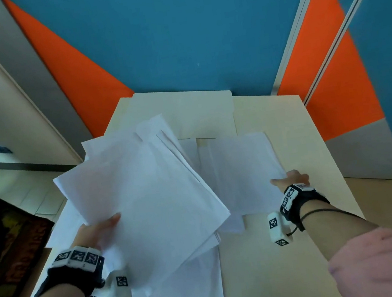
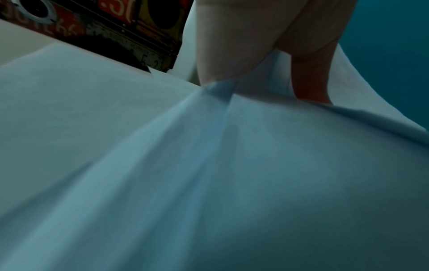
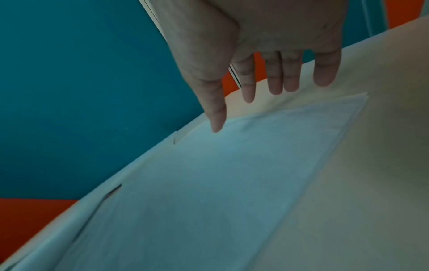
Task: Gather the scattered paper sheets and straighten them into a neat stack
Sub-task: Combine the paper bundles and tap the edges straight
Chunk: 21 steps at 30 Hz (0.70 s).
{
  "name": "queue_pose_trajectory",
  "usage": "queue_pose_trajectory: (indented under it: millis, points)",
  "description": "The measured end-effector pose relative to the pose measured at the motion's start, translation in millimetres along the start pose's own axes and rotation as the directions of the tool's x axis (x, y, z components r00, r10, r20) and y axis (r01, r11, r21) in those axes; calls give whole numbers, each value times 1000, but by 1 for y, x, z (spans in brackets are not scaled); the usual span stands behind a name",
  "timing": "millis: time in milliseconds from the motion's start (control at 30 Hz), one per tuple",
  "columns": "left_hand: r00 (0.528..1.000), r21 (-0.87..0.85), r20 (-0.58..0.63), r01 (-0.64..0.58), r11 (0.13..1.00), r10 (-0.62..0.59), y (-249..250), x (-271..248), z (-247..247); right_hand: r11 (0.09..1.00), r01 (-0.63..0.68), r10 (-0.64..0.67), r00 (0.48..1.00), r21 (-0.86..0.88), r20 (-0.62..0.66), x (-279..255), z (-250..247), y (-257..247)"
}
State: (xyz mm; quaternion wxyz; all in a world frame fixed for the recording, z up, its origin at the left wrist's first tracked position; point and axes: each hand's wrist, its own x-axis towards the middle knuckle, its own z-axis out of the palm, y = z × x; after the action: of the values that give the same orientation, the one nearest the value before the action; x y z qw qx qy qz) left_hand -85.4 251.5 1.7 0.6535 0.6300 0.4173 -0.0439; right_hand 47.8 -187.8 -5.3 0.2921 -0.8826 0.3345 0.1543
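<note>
Several loose sheets point(image 1: 146, 194) fan out above the table point(image 1: 301, 234), pinched by the left hand point(image 1: 96, 232), while the right hand point(image 1: 293, 179), fingers spread, reaches over a flat pile point(image 1: 239, 160).

Pale wooden table point(image 1: 273, 118) against blue-and-orange wall point(image 1: 175, 39), tiled floor point(image 1: 28, 192).

Blurred white paper sheets point(image 2: 185, 174) fill the view, pinched at twelve o'clock by the left hand point(image 2: 267, 45).
</note>
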Motion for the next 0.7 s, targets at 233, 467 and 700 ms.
queue_pose_trajectory:
  millis: [233,467,700]
  points:
    - [995,9,-100,28,1000,-27,-15,7,-16,974,-1,9,999,-228,33,7,18,-12]
    - [988,0,-135,71,998,-70,-38,36,-44,997,46,-39,993,-59,116,-1,32,-30]
    - [989,53,-123,90,995,-83,-12,0,-37,859,156,-195,980,487,30,-25,29,-21]
